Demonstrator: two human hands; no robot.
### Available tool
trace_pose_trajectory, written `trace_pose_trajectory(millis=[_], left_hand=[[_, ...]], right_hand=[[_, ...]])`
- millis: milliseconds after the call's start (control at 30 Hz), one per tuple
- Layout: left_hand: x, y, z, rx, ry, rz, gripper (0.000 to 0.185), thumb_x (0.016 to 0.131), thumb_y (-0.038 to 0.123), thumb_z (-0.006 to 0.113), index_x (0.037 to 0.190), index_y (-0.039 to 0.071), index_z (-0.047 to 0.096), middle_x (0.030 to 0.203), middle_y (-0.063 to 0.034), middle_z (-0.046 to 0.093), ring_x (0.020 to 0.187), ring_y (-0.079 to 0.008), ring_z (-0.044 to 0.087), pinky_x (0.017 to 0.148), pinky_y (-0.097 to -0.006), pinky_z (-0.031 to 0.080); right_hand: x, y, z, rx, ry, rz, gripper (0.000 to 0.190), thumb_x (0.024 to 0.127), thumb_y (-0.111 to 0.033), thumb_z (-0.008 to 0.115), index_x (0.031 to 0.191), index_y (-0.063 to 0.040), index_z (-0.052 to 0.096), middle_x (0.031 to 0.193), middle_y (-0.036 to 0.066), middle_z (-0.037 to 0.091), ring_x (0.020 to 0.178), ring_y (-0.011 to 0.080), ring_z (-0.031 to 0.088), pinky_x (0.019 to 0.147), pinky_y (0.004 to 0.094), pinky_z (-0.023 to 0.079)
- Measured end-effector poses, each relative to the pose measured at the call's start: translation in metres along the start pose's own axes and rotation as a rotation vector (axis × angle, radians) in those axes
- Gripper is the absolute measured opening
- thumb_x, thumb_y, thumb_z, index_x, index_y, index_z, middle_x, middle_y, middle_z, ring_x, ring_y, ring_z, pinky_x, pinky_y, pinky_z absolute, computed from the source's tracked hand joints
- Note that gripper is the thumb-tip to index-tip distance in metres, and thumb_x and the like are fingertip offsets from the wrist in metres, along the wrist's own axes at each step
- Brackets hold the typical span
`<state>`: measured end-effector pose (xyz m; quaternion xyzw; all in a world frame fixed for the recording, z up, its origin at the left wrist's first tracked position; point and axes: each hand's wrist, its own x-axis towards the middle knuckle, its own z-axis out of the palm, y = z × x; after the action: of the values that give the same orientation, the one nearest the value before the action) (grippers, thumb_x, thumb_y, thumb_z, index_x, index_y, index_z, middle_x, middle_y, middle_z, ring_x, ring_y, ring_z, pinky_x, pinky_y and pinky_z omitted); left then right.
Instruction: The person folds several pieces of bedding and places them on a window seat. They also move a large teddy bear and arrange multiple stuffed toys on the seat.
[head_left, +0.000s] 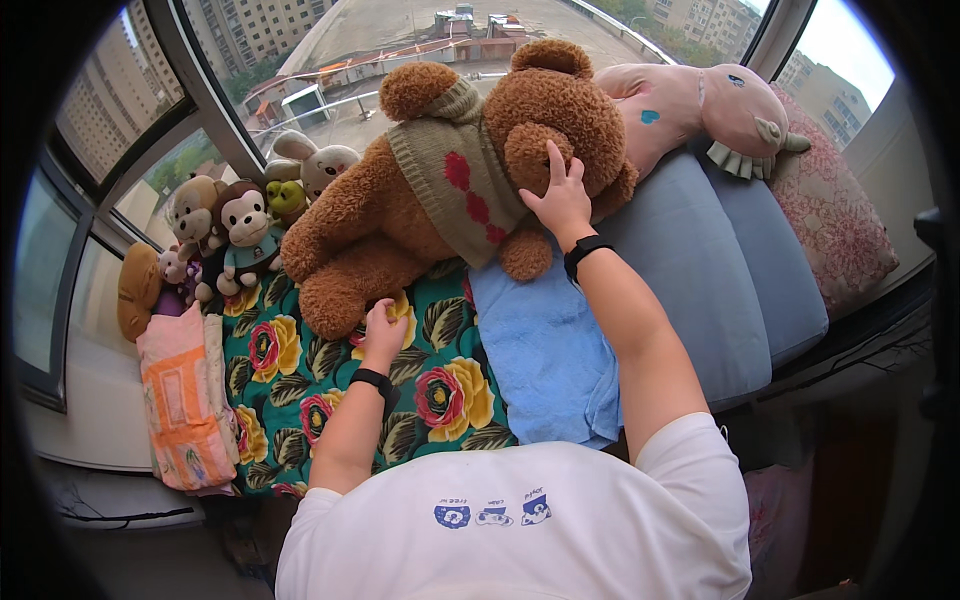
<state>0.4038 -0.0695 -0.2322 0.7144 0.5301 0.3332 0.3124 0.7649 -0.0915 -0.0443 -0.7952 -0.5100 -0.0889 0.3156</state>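
A large brown plush teddy bear (390, 202) in a knitted sweater (450, 172) with red heart shapes lies on its side by the window. My right hand (561, 196) spreads its fingers over the bear's muzzle. Just beside the bear's lower leg is my left hand (384, 331), its fingers loosely bent and holding nothing that I can see; whether it touches the plush is unclear. Beneath the bear's legs runs a green floral cloth (405, 375). A blue towel (547, 352) lies under my right forearm, next to the cloth.
Several plush toys, including a monkey (244, 217) and a white rabbit (326, 165), sit at the left by the window. Folded pink-orange fabric (184, 397) lies at the left edge. To the right are blue-grey cushions (690, 277), a pink plush unicorn (667, 105) and a patterned pillow (832, 210).
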Motion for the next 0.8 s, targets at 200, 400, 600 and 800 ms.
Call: trace_pose_trajectory(millis=[200, 400, 600, 800], left_hand=[[0.05, 0.018, 0.033, -0.047, -0.009, -0.244, 0.066, 0.078, 0.032, 0.069, 0.131, 0.002, 0.044, 0.127, -0.0248, 0.049, 0.111, -0.0342, 0.055, 0.095, -0.0404, 0.044], [0.096, 0.057, 0.052, -0.065, -0.064, -0.284, 0.091, 0.078, 0.044, 0.07, 0.147, 0.004, 0.024, 0.145, -0.028, 0.03, 0.131, -0.0398, 0.036, 0.108, -0.0431, 0.033], [0.169, 0.121, 0.043, 0.124, 0.046, 0.012, 0.112, 0.072, 0.037, 0.078, 0.15, 0.005, 0.004, 0.148, -0.0313, 0.02, 0.133, -0.0458, 0.032, 0.105, -0.0447, 0.037], [0.237, 0.214, 0.051, -0.095, 0.09, 0.225, 0.102, 0.077, 0.039, 0.072, 0.152, 0.014, 0.008, 0.138, -0.0335, 0.034, 0.124, -0.0458, 0.042, 0.1, -0.0462, 0.04]], right_hand=[[0.048, -0.002, 0.012, 0.017, -0.049, 0.185, 0.076, 0.069, -0.035, 0.077, 0.132, -0.025, 0.035, 0.124, 0.021, 0.039, 0.096, 0.0416, 0.06, 0.079, 0.0474, 0.053], [0.082, 0.006, -0.01, 0.221, 0.137, -0.049, 0.051, 0.064, -0.023, 0.08, 0.106, -0.014, 0.051, 0.101, 0.017, 0.048, 0.091, 0.0402, 0.056, 0.075, 0.0463, 0.049], [0.146, -0.007, -0.101, 0.127, 0.414, -0.558, 0.04, 0.074, -0.024, 0.075, 0.107, -0.016, 0.055, 0.105, 0.014, 0.054, 0.097, 0.0375, 0.057, 0.077, 0.045, 0.05], [0.185, 0.006, -0.153, 0.127, 0.625, -0.496, 0.034, 0.073, -0.015, 0.07, 0.102, -0.01, 0.051, 0.1, 0.019, 0.052, 0.089, 0.0427, 0.054, 0.077, 0.0477, 0.046]])
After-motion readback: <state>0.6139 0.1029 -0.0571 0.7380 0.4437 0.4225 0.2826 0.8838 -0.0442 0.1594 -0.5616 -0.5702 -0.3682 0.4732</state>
